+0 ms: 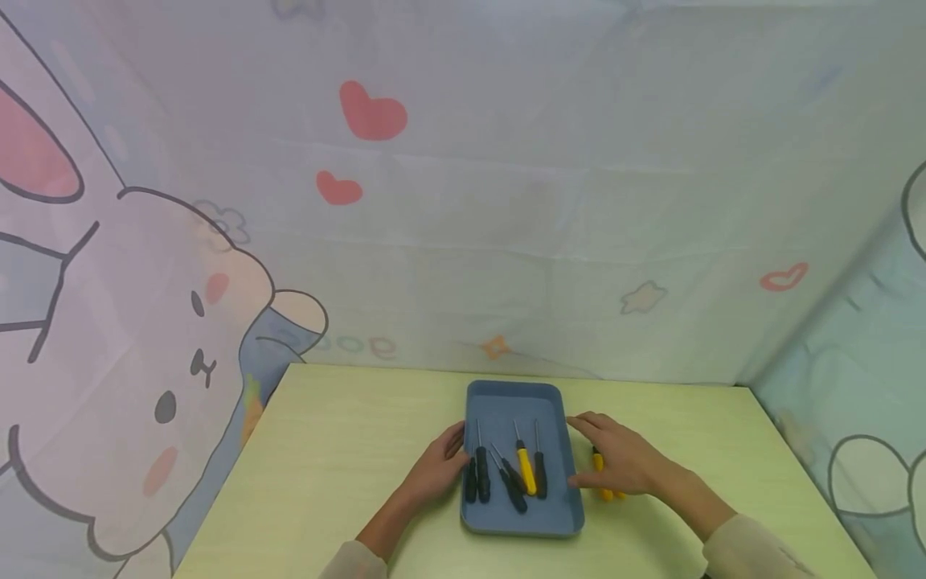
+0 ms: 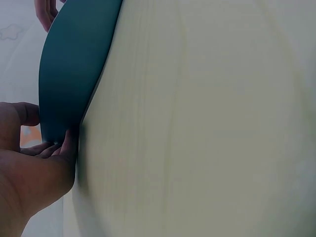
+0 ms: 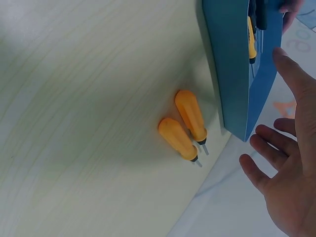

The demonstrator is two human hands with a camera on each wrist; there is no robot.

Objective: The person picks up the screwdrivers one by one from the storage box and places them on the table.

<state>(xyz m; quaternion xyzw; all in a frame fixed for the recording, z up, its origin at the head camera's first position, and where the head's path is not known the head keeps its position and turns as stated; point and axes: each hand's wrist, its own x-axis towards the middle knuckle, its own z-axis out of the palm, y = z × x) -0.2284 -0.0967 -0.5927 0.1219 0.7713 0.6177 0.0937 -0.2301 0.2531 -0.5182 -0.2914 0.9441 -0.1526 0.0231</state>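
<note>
The blue tray (image 1: 506,406) lies lengthwise at lower centre of the head view, its far end close to the table's back edge, where the patterned backdrop (image 1: 506,217) rises. The table (image 1: 333,450) spreads well out to the lower left and lower right of that frame, leaving wide room to slide sideways and little towards the top.

At the tray's left edge, the left hand (image 1: 436,465) grips the side wall, thumb at the rim and fingers against the outside. Along the right edge, the right hand (image 1: 622,458) is released, fingers spread, thumb touching the rim.

Within the walls lie five black screwdrivers (image 1: 541,478) and one yellow screwdriver (image 1: 526,473). Two orange-handled screwdrivers (image 3: 189,114) lie on the table just beside the tray, mid-frame in the right wrist view, narrowing the room on that side.
</note>
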